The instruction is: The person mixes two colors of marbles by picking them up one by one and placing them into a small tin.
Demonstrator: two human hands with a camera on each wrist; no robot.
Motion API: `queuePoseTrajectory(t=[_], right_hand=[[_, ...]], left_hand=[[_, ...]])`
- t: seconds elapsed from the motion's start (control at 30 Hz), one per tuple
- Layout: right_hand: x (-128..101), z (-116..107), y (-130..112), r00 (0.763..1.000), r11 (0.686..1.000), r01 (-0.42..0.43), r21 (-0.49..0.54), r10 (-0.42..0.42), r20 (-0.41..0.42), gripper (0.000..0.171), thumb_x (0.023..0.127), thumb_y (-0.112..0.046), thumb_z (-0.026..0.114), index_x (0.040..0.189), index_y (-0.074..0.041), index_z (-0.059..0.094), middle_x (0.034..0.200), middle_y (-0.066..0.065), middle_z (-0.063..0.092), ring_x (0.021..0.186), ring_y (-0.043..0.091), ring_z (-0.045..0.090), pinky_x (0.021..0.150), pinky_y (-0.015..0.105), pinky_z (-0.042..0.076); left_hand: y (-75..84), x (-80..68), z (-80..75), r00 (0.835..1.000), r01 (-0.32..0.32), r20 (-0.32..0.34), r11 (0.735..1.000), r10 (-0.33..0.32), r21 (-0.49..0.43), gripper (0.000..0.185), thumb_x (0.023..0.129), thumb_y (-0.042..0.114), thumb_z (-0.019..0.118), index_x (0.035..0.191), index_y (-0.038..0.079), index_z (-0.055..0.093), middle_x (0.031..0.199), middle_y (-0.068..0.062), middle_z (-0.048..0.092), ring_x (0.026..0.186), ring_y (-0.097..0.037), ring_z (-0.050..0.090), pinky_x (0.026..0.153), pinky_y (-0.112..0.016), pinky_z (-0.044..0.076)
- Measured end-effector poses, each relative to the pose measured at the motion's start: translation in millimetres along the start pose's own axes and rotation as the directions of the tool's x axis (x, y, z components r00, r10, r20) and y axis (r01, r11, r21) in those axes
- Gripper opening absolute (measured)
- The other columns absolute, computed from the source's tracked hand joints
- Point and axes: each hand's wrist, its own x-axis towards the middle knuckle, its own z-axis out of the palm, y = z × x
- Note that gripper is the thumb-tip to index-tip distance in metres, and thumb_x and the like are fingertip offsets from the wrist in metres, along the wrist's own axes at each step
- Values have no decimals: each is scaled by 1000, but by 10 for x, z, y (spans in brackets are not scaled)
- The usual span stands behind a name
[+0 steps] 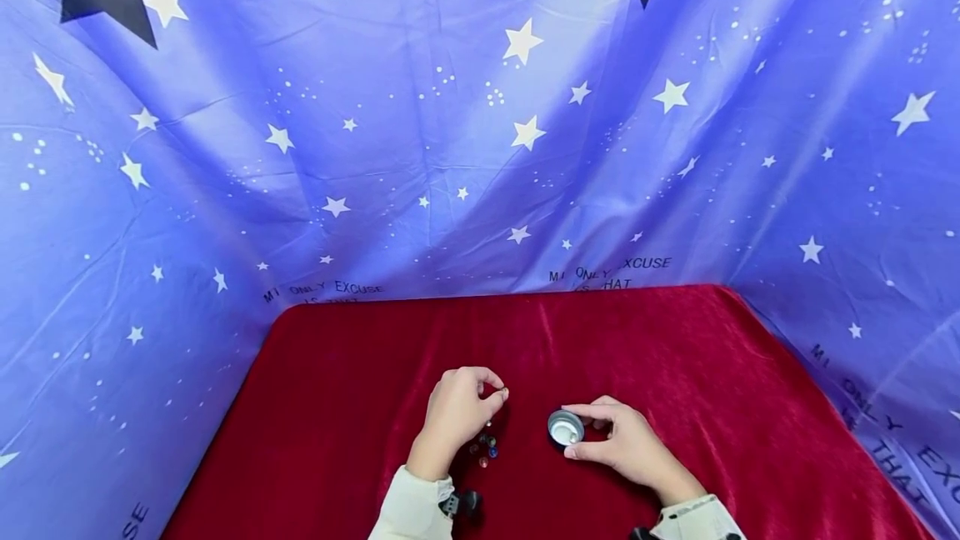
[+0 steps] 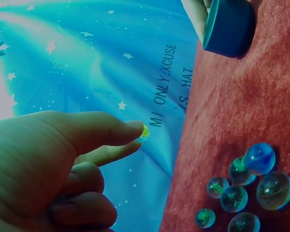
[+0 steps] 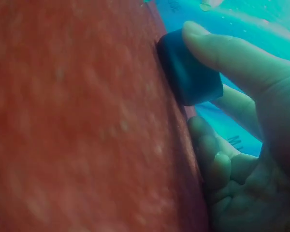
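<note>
While left grip (image 1: 456,412) pinches a marble (image 2: 145,133) | right grip (image 1: 630,445) pinches dark round container (image 3: 187,72)

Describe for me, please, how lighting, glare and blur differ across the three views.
Head: the starry backdrop shows pale bands of sheen along its folds, its larger stars crisp; left wrist: a teal cast tints the scene, and small highlights glint on the marbles; right wrist: the cloth looks blurred in the foreground, with a dark shadow band below the container.
</note>
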Motion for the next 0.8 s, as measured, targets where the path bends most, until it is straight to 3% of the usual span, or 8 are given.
queuePoseTrajectory(t=[0.37, 0.8], right_hand=[[47, -136, -13, 998, 999, -33, -35, 34, 45, 52, 71, -42, 94, 119, -30, 77, 96, -8, 69, 89, 8, 62, 77, 25, 50], [70, -51, 15, 997, 999, -43, -29, 45, 63, 54, 70, -43, 94, 120, -31, 77, 95, -9, 69, 87, 6, 61, 76, 24, 50]], left_hand=[[173, 79, 110, 998, -49, 50, 999, 49, -17, 4, 85, 32, 82, 88, 30, 81, 61, 13, 51, 55, -6, 44, 49, -24, 38], [221, -14, 223, 996, -66, 55, 998, 66, -4, 7, 86, 34, 82, 90, 30, 82, 56, 14, 46, 52, -4, 40, 48, -22, 35]])
